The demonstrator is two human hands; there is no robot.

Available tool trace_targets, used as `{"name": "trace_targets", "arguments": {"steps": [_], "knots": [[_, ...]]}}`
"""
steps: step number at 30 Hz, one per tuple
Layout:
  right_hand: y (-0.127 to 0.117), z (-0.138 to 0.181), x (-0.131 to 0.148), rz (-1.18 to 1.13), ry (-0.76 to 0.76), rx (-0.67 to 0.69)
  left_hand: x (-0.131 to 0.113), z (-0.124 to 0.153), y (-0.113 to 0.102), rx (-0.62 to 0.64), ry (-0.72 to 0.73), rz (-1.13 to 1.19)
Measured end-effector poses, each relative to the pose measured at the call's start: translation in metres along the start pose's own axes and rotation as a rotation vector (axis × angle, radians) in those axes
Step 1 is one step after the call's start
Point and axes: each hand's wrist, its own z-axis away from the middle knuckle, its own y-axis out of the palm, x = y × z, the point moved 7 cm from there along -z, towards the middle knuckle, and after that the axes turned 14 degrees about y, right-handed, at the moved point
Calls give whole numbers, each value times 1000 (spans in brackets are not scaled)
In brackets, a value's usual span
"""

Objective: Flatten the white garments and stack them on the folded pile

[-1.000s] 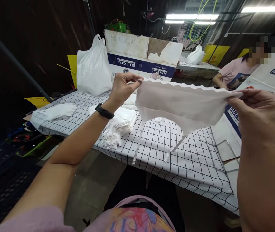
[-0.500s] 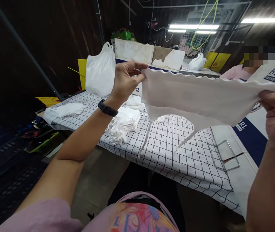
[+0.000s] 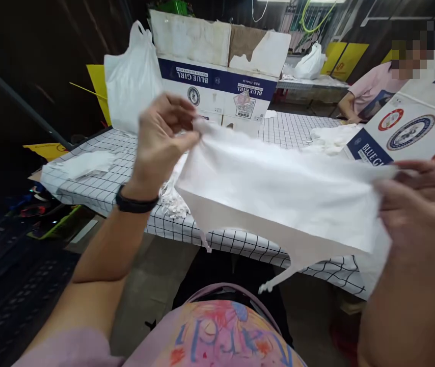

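I hold a white fabric piece with thin straps hanging from its lower edge, stretched between both hands above the near edge of the table. My left hand, with a black band on its wrist, pinches the cloth's left corner. My right hand is blurred and grips the right end. Behind the cloth, a stack of similar white pieces lies on the checked tablecloth.
A "BLUE GIRL" cardboard box and a white plastic bag stand at the table's far side. Another printed box is at the right. More white pieces lie at the left. A person in pink works at the far right.
The cloth has come down and toward me, tilting from upright to nearly flat. Both hands dropped with it, and my view tipped downward.
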Motion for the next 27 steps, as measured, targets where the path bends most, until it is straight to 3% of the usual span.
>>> {"name": "trace_targets", "arguments": {"steps": [2, 5, 7, 10, 14, 19, 24, 27], "knots": [[32, -6, -52, -69, 250, 130, 55, 35, 26, 60, -187, -42], [64, -21, -137, 70, 487, 279, 130, 95, 68, 195, -445, -149], [70, -32, -181, 193, 520, 281, 165, 128, 91, 306, -568, -258], [75, -45, -214, 318, 478, 272, 195, 149, 110, 377, -596, -345], [84, -62, -222, 454, 424, 256, 216, 146, 122, 425, -554, -395], [97, -84, -227, 582, 368, 218, 230, 147, 142, 597, -485, -505], [94, -85, -236, 553, 368, 194, 214, 151, 155, 702, -274, -630], [87, -81, -239, 537, 380, 147, 197, 154, 175, 765, -168, -500]]}}
